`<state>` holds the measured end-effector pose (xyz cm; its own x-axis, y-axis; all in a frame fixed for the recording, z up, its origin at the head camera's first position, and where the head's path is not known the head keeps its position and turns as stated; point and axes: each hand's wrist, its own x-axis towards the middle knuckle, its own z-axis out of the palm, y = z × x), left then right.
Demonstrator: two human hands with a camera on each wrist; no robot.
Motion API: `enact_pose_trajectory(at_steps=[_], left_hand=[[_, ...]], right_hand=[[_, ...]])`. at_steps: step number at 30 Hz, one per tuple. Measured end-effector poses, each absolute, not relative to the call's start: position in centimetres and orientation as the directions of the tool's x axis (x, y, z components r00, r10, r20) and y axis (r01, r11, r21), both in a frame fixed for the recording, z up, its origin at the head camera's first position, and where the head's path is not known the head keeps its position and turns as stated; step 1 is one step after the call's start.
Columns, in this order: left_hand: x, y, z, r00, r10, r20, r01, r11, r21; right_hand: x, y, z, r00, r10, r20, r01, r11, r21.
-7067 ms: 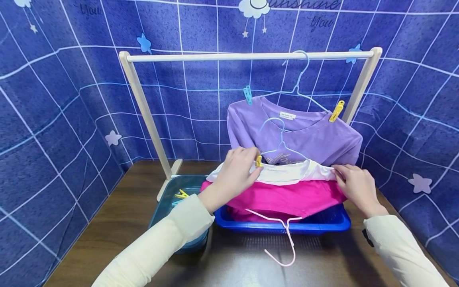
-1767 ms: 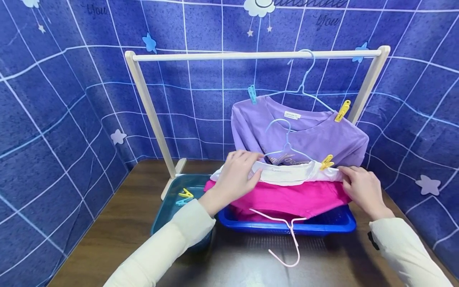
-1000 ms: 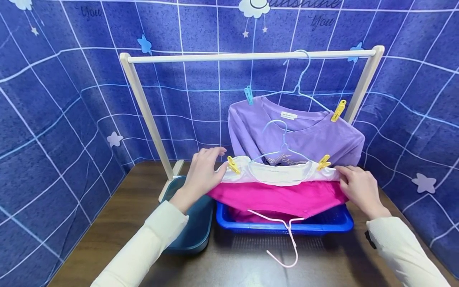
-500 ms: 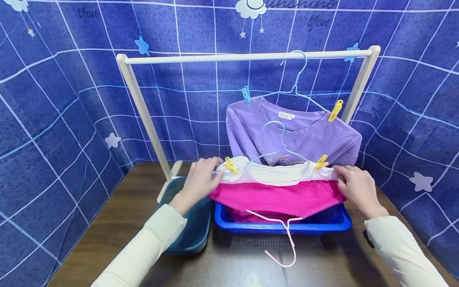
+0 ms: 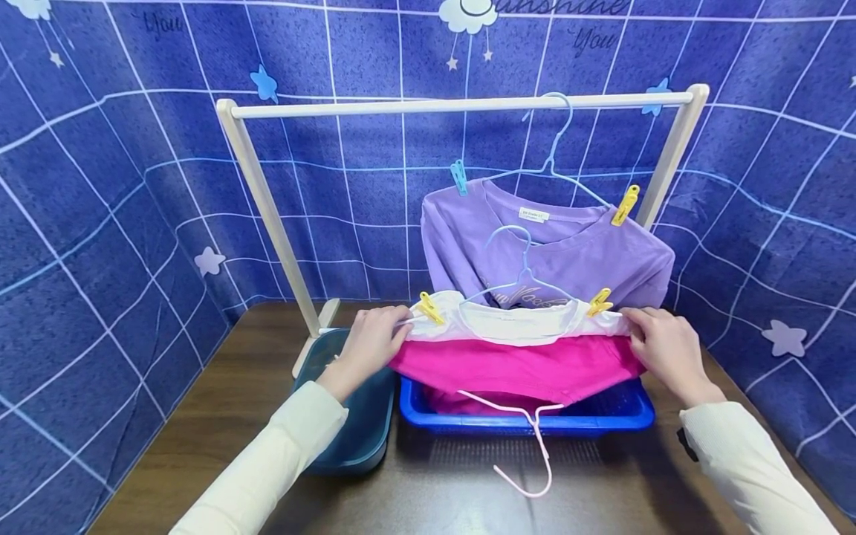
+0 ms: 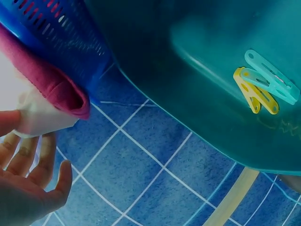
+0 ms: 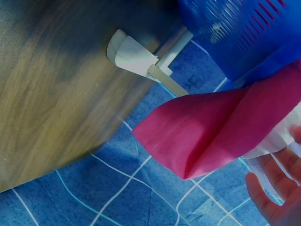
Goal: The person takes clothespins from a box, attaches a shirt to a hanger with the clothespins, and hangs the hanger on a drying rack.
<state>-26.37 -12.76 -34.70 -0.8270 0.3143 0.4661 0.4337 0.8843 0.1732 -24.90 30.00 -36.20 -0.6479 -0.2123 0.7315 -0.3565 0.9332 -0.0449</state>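
A white and bright pink shirt [image 5: 515, 364] is stretched between my two hands on a light blue hanger [image 5: 524, 260]. Yellow clothespins, a left one [image 5: 430, 308] and a right one [image 5: 600, 302], sit on its white shoulders. My left hand [image 5: 368, 345] pinches the white left end between thumb and fingers; the left wrist view shows this hand [image 6: 35, 179] beneath the white cloth [image 6: 44, 115]. At the opposite end, my right hand [image 5: 671, 353] pinches the white edge, and the pink sleeve [image 7: 207, 127] hangs beside it in the right wrist view.
Behind the shirt, a purple shirt [image 5: 548, 253] hangs by its blue hanger from the wooden rack [image 5: 401, 108]. Under the pink cloth stands a blue basket [image 5: 588, 425], with a pink hanger [image 5: 537, 431] over its front rim. A teal bin [image 6: 155, 94] at left holds clothespins [image 6: 270, 77].
A yellow clothespin now sits on the right shoulder, absent 7.1 s ago. My left hand has moved left off the left shoulder, uncovering its clothespin, and now grips that end. The right hand stays put.
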Motion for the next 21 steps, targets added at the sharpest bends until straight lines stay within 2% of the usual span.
enact_pose_trajectory(at_steps=[6,21], left_hand=[[-26.4,-12.9,-34.4,-0.805,0.331,0.492,0.457,0.875,0.158],[-27.0,-13.6,-33.5,-0.811,0.306,0.499,0.445,0.876,0.186]], right_hand=[[-24.8,30.1,-36.0,-0.632,-0.249,0.734,-0.381,0.924,-0.016],[-24.6,29.9,-34.9,-0.611,-0.255,0.749,-0.372,0.928,0.012]])
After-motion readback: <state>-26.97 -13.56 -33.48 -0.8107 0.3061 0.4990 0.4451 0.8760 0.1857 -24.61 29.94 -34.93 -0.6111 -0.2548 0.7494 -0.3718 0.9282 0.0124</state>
